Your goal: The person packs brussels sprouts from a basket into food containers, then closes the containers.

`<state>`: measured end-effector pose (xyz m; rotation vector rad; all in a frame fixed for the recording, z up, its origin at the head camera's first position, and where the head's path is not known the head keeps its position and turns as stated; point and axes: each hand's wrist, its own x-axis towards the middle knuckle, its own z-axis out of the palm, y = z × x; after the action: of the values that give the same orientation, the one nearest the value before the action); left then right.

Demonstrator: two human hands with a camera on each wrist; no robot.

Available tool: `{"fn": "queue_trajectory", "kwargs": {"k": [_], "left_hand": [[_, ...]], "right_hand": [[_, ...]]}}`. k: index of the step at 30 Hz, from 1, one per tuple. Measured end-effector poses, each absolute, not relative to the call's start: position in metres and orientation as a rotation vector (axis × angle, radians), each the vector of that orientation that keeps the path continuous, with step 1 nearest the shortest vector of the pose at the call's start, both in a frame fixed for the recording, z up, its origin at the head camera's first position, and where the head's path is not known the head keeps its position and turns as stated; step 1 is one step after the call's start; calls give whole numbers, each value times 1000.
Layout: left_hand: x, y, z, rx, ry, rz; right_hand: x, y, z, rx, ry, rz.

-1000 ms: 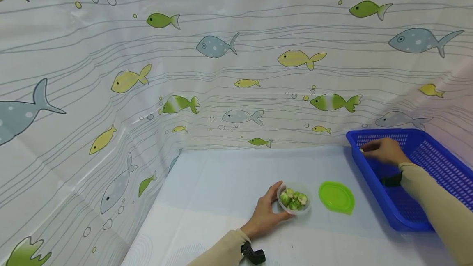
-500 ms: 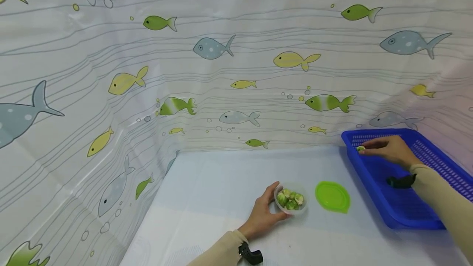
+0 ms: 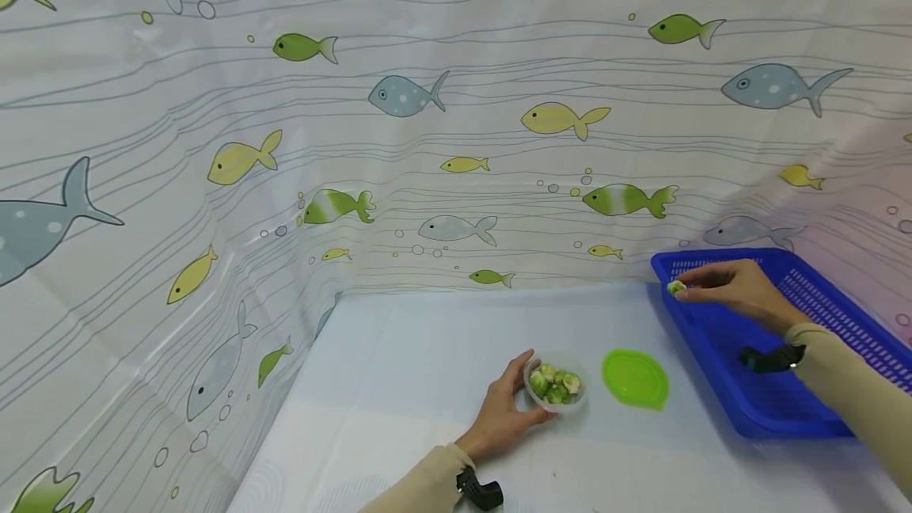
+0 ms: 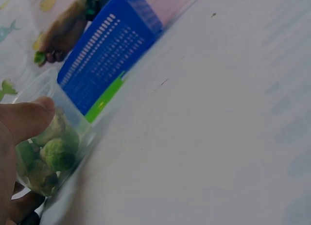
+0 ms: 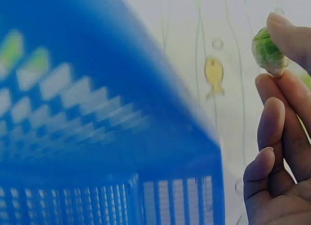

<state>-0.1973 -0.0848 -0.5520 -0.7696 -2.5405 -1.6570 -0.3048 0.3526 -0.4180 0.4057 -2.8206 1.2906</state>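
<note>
My left hand (image 3: pixel 502 412) grips a small clear plastic tub (image 3: pixel 586 396) on the table, thumb on the near side and fingers around the far side. Several Brussels sprouts (image 4: pixel 59 154) lie in the tub. Between thumb and fingertips, my right hand (image 3: pixel 744 291) pinches a single Brussels sprout (image 5: pixel 268 51), raised over the left rim of the blue basket (image 3: pixel 705 362). A bright green lid (image 3: pixel 635 378) lies flat on the table between the tub and the basket.
The blue perforated basket stands at the table's right side. A white cloth (image 3: pixel 427 339) covers the table. Behind and to the left hangs a curtain (image 3: pixel 399 165) printed with fish. A dark strap (image 3: pixel 479 489) sits on the left wrist.
My right hand has lifted the Brussels sprout out of the basket and moved left to its rim. The left hand keeps its hold on the tub. The head view has shifted slightly.
</note>
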Motion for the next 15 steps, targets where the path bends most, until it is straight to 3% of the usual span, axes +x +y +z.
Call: {"fn": "queue_trajectory", "kwargs": {"k": [15], "left_hand": [[-198,-85,-552,-752,-2544,-1663]], "right_hand": [[-281,299,-421,722,-2603,1661]]}}
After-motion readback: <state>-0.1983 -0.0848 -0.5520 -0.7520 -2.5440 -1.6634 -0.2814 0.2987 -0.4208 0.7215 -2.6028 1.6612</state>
